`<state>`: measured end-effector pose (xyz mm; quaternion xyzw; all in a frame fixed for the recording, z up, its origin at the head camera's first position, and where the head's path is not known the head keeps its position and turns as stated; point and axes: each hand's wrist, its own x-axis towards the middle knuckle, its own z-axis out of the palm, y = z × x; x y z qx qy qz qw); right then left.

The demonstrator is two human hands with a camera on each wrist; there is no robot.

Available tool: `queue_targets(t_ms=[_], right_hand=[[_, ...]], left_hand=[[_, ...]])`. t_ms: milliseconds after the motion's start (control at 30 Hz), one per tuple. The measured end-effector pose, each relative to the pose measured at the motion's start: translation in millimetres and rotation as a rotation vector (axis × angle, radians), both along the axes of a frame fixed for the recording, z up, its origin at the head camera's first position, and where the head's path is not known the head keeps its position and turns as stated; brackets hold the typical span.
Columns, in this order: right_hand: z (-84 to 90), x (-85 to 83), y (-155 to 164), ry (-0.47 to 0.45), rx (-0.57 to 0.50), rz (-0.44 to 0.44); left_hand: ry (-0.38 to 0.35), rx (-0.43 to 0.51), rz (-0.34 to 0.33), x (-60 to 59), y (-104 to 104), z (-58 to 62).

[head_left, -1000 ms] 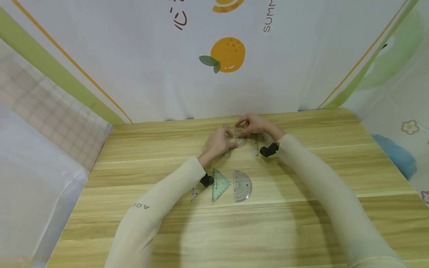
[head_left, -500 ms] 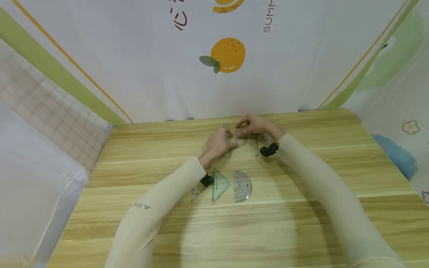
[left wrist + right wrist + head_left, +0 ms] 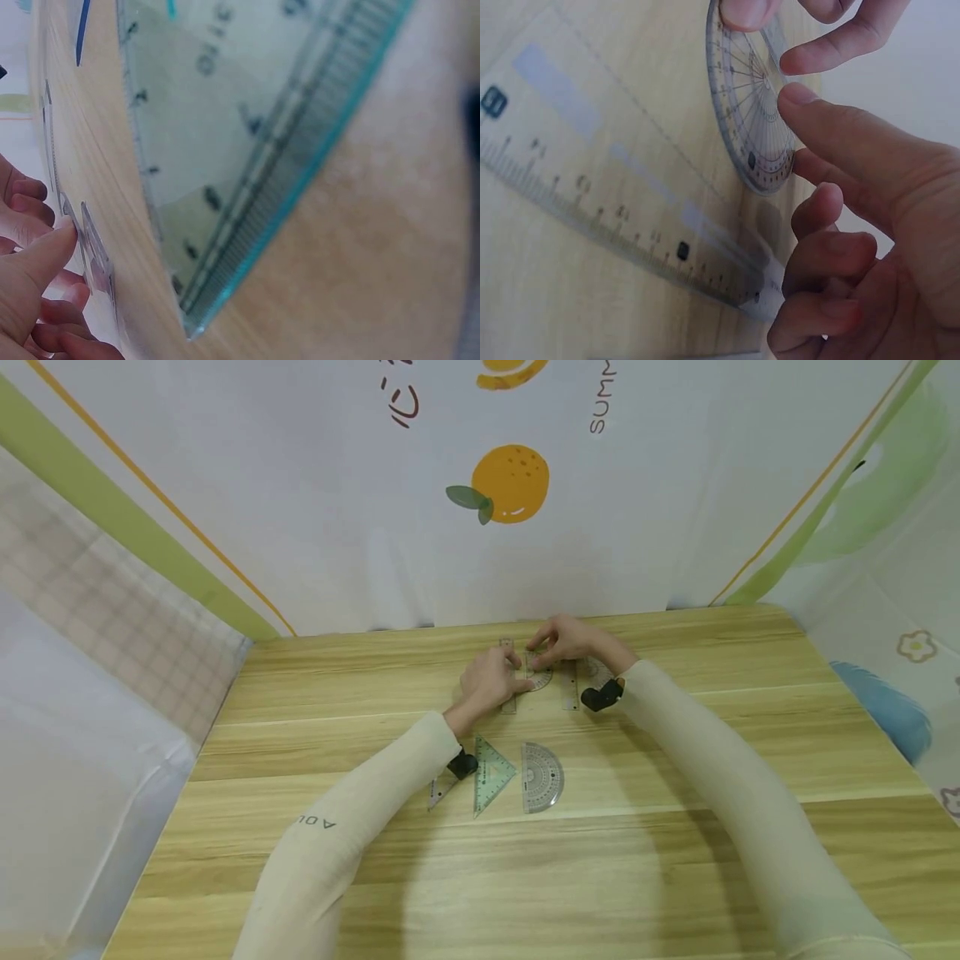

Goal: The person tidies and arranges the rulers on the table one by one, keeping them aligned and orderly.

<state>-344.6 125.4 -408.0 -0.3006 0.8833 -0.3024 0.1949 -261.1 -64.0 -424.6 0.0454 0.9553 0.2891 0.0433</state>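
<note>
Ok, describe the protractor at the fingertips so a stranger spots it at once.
Start at the wooden table. Near its far edge, find the left hand and right hand. The clear half-round protractor between them is the only one that both hands touch.

Pale wood-grain tabletop point(image 3: 540, 877) before a white cloth backdrop point(image 3: 300, 485) with orange fruit print point(image 3: 517, 483)

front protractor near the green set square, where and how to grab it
Probably pinch the curved rim from the right: the front protractor lies flat with its arc facing right, while the green set square sits close to its straight left edge.
</note>
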Motion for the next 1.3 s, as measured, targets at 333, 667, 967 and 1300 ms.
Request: queue_targets(t_ms=[333, 667, 967, 1300], right_hand=[[-3.9, -2.6, 0.5, -0.008, -0.006, 0.047], [-4.2, -3.2, -0.5, -0.025, -0.016, 0.074], [-2.7, -5.1, -4.8, -0.042, 0.024, 0.035], [-2.0, -4.3, -7.3, -0.070, -0.011, -0.012]], left_hand=[[-0.006, 0.008, -0.006, 2.0, -1.6, -0.9], [-0.004, 0.002, -0.007, 1.6, -2.1, -1.3], [-0.010, -0.013, 0.000, 0.5, -2.0, -0.5], [-0.009, -0.004, -0.018, -0.5, -1.0, 0.3]])
